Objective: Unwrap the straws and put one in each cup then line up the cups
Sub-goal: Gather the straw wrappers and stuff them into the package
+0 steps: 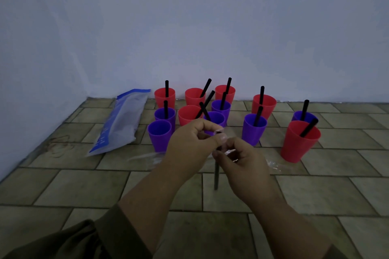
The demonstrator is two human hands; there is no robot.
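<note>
I see both hands meeting low over the tiled floor (84, 185). My left hand (189, 145) is pinched shut, thumb against fingers, on the clear wrapper (220, 132) at the top of a black straw (216, 176). My right hand (242, 166) is curled closed around the straw just below, and the straw hangs down beneath it. Just beyond the hands stands a cluster of red and purple cups. The purple cup (159, 134) just left of my left hand has no straw in it; the others I can see each hold a black one. A red cup (299, 143) stands to the right of my right hand. Loose clear wrappers (145, 159) lie on the floor beside both wrists. Further left lies a blue and clear bag (120, 121).
</note>
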